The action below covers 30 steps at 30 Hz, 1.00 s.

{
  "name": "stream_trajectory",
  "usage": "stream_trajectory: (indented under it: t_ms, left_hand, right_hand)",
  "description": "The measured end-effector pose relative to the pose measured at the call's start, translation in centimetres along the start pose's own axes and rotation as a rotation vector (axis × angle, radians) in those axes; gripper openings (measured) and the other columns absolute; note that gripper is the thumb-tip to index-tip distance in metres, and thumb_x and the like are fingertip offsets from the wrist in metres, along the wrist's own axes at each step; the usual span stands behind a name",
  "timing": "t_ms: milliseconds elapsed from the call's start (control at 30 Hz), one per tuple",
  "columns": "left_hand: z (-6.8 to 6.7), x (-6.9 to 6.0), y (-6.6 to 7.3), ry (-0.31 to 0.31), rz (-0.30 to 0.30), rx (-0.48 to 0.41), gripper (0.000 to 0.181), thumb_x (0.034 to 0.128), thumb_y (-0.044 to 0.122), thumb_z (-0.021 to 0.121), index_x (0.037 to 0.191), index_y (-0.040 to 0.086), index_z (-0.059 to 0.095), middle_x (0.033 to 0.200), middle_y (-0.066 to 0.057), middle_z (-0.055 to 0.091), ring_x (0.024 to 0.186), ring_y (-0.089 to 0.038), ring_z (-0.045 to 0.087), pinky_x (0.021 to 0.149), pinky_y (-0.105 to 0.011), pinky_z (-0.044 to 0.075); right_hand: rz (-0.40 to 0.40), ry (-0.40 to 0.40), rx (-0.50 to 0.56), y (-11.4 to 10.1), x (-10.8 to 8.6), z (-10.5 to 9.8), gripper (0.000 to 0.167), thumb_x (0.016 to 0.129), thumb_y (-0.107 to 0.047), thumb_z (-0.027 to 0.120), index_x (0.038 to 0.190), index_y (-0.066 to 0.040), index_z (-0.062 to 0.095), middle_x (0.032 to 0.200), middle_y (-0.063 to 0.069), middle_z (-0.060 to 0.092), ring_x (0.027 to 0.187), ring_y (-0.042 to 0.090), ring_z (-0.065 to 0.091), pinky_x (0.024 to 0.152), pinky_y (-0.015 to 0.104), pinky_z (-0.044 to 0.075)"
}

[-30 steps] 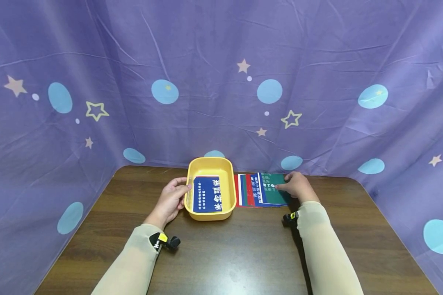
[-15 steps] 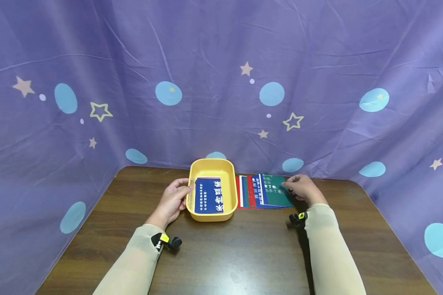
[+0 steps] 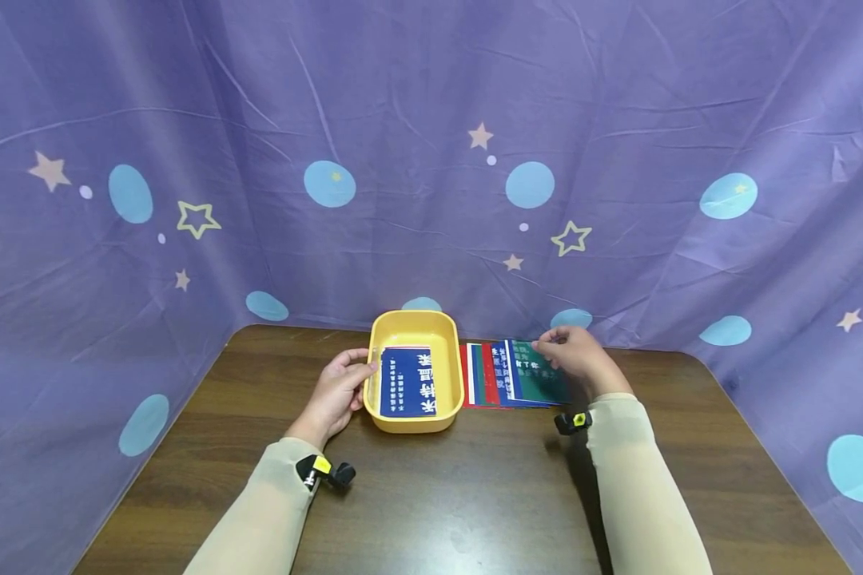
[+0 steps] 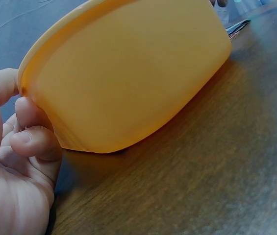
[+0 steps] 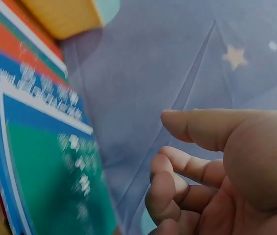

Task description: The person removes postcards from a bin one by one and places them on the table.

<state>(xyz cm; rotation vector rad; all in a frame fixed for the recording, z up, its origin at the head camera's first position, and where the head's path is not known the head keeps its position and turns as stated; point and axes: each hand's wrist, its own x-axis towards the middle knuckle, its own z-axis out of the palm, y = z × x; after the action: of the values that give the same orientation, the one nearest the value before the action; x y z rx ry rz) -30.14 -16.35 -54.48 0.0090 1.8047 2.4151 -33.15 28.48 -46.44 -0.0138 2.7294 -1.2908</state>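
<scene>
A yellow plastic basin [image 3: 413, 424] stands on the table, with cards inside topped by a blue card [image 3: 407, 383] bearing white characters. My left hand [image 3: 333, 397] grips the basin's left rim, thumb over the edge and fingers beneath it; the left wrist view shows the basin's outer wall [image 4: 128, 73] beside those fingers. Right of the basin lies a fanned row of red, white, blue and green cards [image 3: 486, 375], a green card [image 3: 539, 385] uppermost. Over that green card hovers my right hand [image 3: 581, 359]. In the right wrist view its thumb and loosely bent fingers are apart, holding nothing.
The brown wooden table [image 3: 439, 495] extends in front of the basin and out to both sides. A purple curtain [image 3: 417, 96] with stars and blue ovals hangs close behind the basin and cards. Each sleeve carries a small black wrist camera [image 3: 341, 475].
My right hand first drew back rightward off the green card's face to its right edge, then rose and moved left above it. My left hand keeps its grip on the basin.
</scene>
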Motion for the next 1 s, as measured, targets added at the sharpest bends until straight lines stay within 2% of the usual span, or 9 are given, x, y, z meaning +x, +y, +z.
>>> stream_trajectory:
  t_ms: [167,333,567,700,767,933,1000]
  left_hand:
    - [0.1,-0.1,0.1,0.002,-0.004,-0.002,0.044,0.1118,0.003,0.065,0.152,-0.001,0.047,0.076,0.003,0.069,0.047,-0.003,0.046,0.04,-0.016,0.035]
    - [0.2,-0.2,0.1,0.0,-0.008,0.0,0.045,0.1122,0.003,0.064,0.153,-0.002,0.046,0.078,0.003,0.07,0.047,-0.003,0.046,0.04,-0.015,0.035]
    - [0.0,-0.1,0.1,0.0,-0.003,0.006,0.048,0.1112,0.005,0.067,0.154,-0.002,0.046,0.078,0.003,0.07,0.047,-0.003,0.047,0.04,-0.015,0.036]
    - [-0.1,0.0,0.0,0.002,-0.005,0.008,0.047,0.1114,0.005,0.067,0.153,-0.002,0.046,0.078,0.002,0.07,0.047,-0.003,0.047,0.04,-0.015,0.036]
    - [-0.1,0.1,-0.1,0.0,-0.006,0.007,0.047,0.1118,0.006,0.067,0.153,-0.002,0.046,0.079,0.002,0.07,0.047,-0.003,0.047,0.04,-0.015,0.036]
    - [-0.2,0.1,-0.2,-0.002,-0.004,-0.003,0.046,0.1119,0.005,0.066,0.153,-0.002,0.047,0.078,0.002,0.07,0.047,-0.003,0.047,0.04,-0.016,0.035]
    - [-0.1,0.0,-0.1,-0.003,-0.004,-0.008,0.046,0.1115,0.005,0.067,0.153,-0.002,0.048,0.077,0.002,0.069,0.047,-0.003,0.047,0.04,-0.016,0.035]
  right_hand:
    - [-0.055,-0.033,-0.023,-2.2,-0.7,0.2,0.034,0.109,-0.036,0.076,0.121,-0.004,0.073,0.083,0.003,0.067,0.085,0.027,0.068,0.081,0.033,0.052]
    - [-0.093,-0.044,0.004,-4.4,-1.0,1.5,0.033,0.109,-0.034,0.077,0.123,-0.005,0.072,0.087,0.007,0.07,0.086,0.031,0.069,0.076,0.034,0.055]
    - [-0.193,-0.077,-0.044,-8.7,-0.9,4.7,0.026,0.107,-0.032,0.079,0.117,-0.008,0.076,0.089,0.009,0.073,0.079,0.023,0.067,0.067,0.03,0.056]
    - [-0.202,-0.135,-0.074,-11.8,-0.1,6.7,0.027,0.106,-0.031,0.08,0.118,-0.008,0.075,0.089,0.008,0.073,0.076,0.022,0.069,0.067,0.032,0.059]
    - [-0.185,-0.174,-0.083,-13.4,0.5,7.7,0.029,0.106,-0.032,0.081,0.121,-0.008,0.074,0.096,0.012,0.077,0.08,0.026,0.073,0.071,0.037,0.065]
    - [-0.128,-0.309,-0.123,-16.3,2.8,10.5,0.041,0.107,-0.035,0.082,0.133,-0.006,0.07,0.113,0.021,0.081,0.091,0.03,0.081,0.081,0.043,0.072]
    - [-0.107,-0.369,-0.128,-16.9,3.7,11.6,0.043,0.107,-0.036,0.081,0.135,-0.005,0.069,0.113,0.022,0.081,0.094,0.031,0.081,0.082,0.043,0.073]
